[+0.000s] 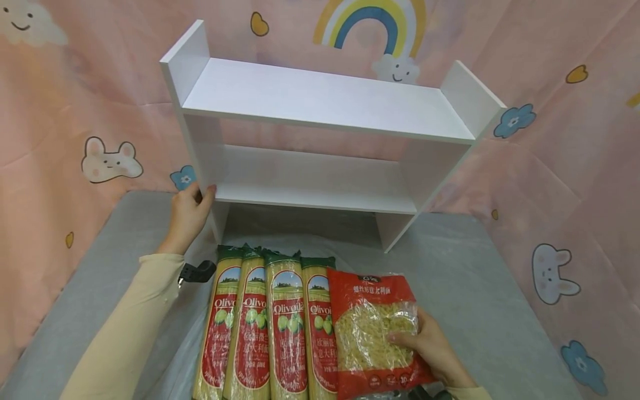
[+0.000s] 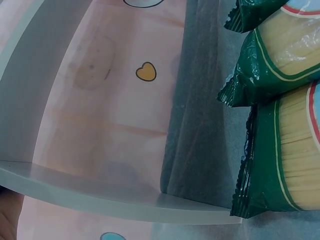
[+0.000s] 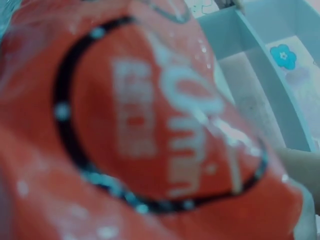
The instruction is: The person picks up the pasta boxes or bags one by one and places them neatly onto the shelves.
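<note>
My left hand [image 1: 187, 216] grips the left side panel of a white two-tier shelf [image 1: 320, 97], thumb on the inner face and fingers round the outside. Only a sliver of that hand shows at the corner of the left wrist view, beside the panel [image 2: 100, 200]. With my right hand [image 1: 437, 350] I hold a red, clear-windowed bag of pasta [image 1: 370, 339] by its right side, thumb on the front. The bag's red printed surface [image 3: 140, 110] fills most of the right wrist view. Its left edge overlaps the rightmost of several spaghetti packs [image 1: 287, 333].
The spaghetti packs lie side by side in front of the shelf, their green ends [image 2: 260, 165] towards it. A grey cloth [image 1: 475, 311] covers the surface beneath. Behind hangs a pink curtain [image 1: 540, 166] with cartoon prints.
</note>
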`<state>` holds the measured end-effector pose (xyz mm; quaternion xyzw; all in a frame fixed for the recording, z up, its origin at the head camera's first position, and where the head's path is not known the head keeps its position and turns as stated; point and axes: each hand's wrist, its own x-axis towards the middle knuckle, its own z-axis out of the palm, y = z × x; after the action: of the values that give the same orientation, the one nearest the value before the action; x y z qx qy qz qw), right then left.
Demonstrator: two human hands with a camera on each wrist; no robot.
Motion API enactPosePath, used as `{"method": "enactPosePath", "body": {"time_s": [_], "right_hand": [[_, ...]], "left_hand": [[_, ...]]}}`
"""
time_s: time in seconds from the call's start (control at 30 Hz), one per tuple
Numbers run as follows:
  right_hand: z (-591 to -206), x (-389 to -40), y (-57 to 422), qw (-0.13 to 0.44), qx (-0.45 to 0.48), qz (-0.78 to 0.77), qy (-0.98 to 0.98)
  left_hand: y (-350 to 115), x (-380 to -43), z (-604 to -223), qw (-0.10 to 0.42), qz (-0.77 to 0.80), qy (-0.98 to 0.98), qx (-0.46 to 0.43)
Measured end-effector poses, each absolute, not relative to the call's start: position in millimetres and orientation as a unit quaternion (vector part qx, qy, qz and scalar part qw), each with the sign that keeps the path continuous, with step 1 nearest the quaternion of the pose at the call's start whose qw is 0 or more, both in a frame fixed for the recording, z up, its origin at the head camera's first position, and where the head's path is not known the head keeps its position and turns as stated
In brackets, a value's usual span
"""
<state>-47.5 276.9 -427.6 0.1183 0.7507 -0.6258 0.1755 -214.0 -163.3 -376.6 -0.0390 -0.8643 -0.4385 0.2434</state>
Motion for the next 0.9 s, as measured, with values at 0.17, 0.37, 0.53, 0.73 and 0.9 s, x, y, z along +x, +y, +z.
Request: {"method": "enactPosePath", "body": {"time_s": [0.17, 0.37, 0.53, 0.73, 0.9], "right_hand": [[-422, -47, 275, 0.159, 0.105, -0.608, 0.77], [-417, -45, 273, 0.144, 0.1, -0.611, 0.772], [-412, -45, 270, 0.136, 0.08, -0.614, 0.773], [-404, -45, 267, 0.138, 0.06, -0.617, 0.773], [-398, -46, 263, 0.137, 0.053, -0.617, 0.773]], "left_hand": [[-163, -213, -376, 0.241, -0.44, -0.864, -0.034], [-161, -213, -375, 0.241, -0.443, -0.863, -0.034], [-162, -213, -375, 0.239, -0.443, -0.863, -0.038], [-162, -213, -375, 0.24, -0.44, -0.864, -0.044], [-162, -213, -374, 0.245, -0.443, -0.861, -0.043]]}}
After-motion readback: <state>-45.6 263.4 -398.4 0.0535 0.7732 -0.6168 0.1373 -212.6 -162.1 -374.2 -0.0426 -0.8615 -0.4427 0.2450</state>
